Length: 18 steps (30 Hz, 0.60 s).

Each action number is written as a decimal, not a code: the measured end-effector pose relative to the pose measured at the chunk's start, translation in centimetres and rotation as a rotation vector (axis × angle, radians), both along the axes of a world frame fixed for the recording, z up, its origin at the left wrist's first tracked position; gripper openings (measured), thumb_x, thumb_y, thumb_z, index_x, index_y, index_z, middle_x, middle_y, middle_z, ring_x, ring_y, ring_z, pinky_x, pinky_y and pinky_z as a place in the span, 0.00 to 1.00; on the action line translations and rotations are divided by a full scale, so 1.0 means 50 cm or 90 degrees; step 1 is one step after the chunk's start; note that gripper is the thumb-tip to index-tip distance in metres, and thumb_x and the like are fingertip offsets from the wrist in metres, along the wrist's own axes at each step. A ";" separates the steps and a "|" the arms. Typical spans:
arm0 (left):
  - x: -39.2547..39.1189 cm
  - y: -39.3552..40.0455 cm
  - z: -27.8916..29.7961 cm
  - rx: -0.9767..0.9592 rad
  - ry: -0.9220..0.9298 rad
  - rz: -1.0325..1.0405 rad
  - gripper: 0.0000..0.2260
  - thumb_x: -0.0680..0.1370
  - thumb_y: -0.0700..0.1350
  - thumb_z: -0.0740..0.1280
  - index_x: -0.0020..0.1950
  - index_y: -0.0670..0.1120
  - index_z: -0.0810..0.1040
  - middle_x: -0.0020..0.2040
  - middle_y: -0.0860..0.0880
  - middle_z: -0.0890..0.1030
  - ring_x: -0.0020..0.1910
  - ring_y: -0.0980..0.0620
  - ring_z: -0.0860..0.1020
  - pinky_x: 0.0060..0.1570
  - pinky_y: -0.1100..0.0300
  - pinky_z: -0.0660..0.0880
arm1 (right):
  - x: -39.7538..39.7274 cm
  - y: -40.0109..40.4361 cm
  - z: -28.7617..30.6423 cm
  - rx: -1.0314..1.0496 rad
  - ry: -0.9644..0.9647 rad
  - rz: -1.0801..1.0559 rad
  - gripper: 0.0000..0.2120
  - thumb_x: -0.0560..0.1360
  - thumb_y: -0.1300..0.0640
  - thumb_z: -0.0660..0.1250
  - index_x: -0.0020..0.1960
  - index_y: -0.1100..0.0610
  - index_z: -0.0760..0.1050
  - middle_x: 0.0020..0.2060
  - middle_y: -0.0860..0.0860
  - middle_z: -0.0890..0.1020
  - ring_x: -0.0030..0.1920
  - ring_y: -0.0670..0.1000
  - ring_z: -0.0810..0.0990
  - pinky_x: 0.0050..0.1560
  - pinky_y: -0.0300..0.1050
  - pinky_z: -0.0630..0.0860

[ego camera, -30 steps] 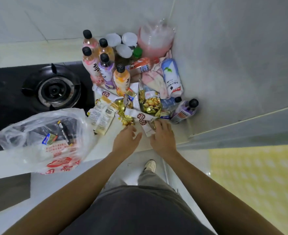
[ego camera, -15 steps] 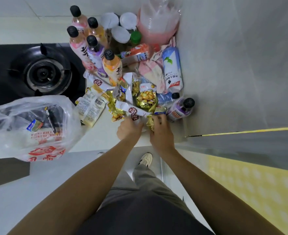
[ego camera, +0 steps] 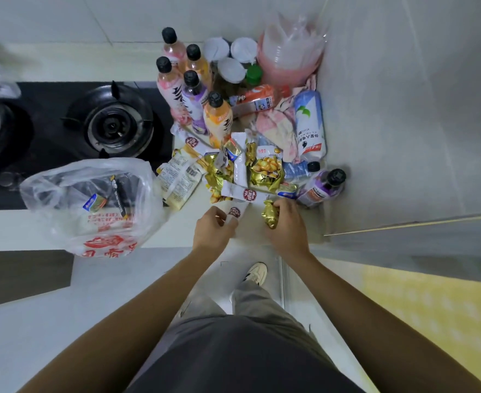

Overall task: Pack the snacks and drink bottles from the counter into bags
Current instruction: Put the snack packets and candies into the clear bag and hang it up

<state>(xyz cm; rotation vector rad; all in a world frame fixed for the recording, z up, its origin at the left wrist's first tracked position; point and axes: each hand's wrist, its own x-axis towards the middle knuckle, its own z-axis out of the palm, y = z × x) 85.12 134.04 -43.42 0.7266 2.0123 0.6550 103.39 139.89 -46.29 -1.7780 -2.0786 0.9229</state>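
Left hand (ego camera: pixel 212 231) pinches a white snack packet (ego camera: pixel 235 211), right hand (ego camera: pixel 286 226) grips a gold packet (ego camera: pixel 270 214), both at the counter's front edge, frame centre. Early days, I'd judge: the bag (ego camera: pixel 91 205) at left holds few items; snack pile (ego camera: pixel 233 168) and bottles (ego camera: pixel 194 103) remain unpacked, hemmed by the wall right and the stove (ego camera: pixel 111 123) left.

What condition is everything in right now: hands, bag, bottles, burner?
Left hand: grips a white snack packet.
Right hand: grips a gold snack packet.
Plastic bag: open on the counter, a few items inside.
Orange bottle: upright, capped.
Purple bottle: lying on its side, capped.
White bottle: lying down.
Gas burner: no flame visible.
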 end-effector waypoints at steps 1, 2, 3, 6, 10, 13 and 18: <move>-0.013 -0.008 0.008 0.012 -0.012 0.009 0.09 0.77 0.49 0.70 0.46 0.44 0.75 0.36 0.48 0.85 0.35 0.45 0.81 0.30 0.56 0.72 | -0.009 -0.006 0.007 -0.002 0.009 -0.014 0.21 0.70 0.61 0.76 0.60 0.57 0.72 0.57 0.54 0.76 0.55 0.56 0.76 0.49 0.48 0.71; -0.028 -0.016 0.018 0.023 -0.023 0.015 0.08 0.77 0.48 0.70 0.46 0.44 0.76 0.35 0.48 0.85 0.35 0.45 0.82 0.31 0.55 0.73 | -0.021 -0.014 0.015 -0.001 0.017 -0.026 0.21 0.70 0.61 0.75 0.60 0.57 0.72 0.57 0.54 0.76 0.54 0.55 0.76 0.48 0.48 0.70; -0.043 -0.024 0.027 0.034 -0.034 0.017 0.07 0.77 0.47 0.70 0.47 0.44 0.76 0.34 0.49 0.85 0.34 0.47 0.81 0.32 0.54 0.74 | -0.035 -0.022 0.022 0.003 0.027 -0.040 0.22 0.70 0.61 0.75 0.61 0.57 0.72 0.57 0.54 0.75 0.53 0.54 0.76 0.48 0.48 0.70; -0.090 -0.045 0.056 0.075 -0.055 0.016 0.07 0.77 0.46 0.70 0.47 0.44 0.76 0.31 0.51 0.83 0.30 0.55 0.78 0.34 0.55 0.75 | -0.084 -0.050 0.041 0.016 0.057 -0.077 0.23 0.70 0.59 0.76 0.61 0.57 0.72 0.57 0.52 0.75 0.53 0.52 0.76 0.49 0.48 0.71; -0.167 -0.084 0.100 0.138 -0.052 -0.003 0.06 0.78 0.46 0.70 0.46 0.45 0.75 0.30 0.50 0.82 0.29 0.54 0.78 0.32 0.58 0.73 | -0.172 -0.090 0.072 0.039 0.090 -0.090 0.22 0.70 0.59 0.76 0.60 0.53 0.72 0.56 0.49 0.75 0.51 0.48 0.75 0.51 0.50 0.75; -0.241 -0.128 0.129 0.180 -0.049 -0.013 0.06 0.79 0.45 0.69 0.47 0.45 0.75 0.30 0.49 0.82 0.29 0.53 0.77 0.31 0.61 0.71 | -0.252 -0.120 0.099 0.065 0.120 -0.102 0.22 0.70 0.59 0.76 0.60 0.53 0.72 0.56 0.48 0.75 0.50 0.45 0.74 0.51 0.51 0.76; -0.388 -0.200 0.147 0.208 -0.042 0.042 0.06 0.79 0.43 0.69 0.46 0.45 0.73 0.32 0.48 0.80 0.27 0.54 0.76 0.30 0.59 0.73 | -0.399 -0.164 0.143 0.120 0.173 -0.046 0.23 0.70 0.56 0.78 0.61 0.53 0.72 0.57 0.50 0.77 0.54 0.47 0.77 0.52 0.52 0.79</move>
